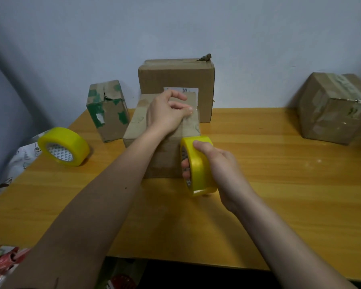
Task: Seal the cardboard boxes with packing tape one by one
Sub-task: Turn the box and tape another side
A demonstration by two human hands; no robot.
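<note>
Centrally, left hand [165, 113] pinching tape end atop small cardboard box [163, 140], right hand [219, 163] gripping yellow tape roll [198, 165], wooden table [279, 184].

Boxes [176, 80] behind; bare table [279, 174] rightward

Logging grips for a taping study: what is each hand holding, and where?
Right hand: tape roll, fingers through its core. Left hand: pinches the tape's end on the box.
</note>
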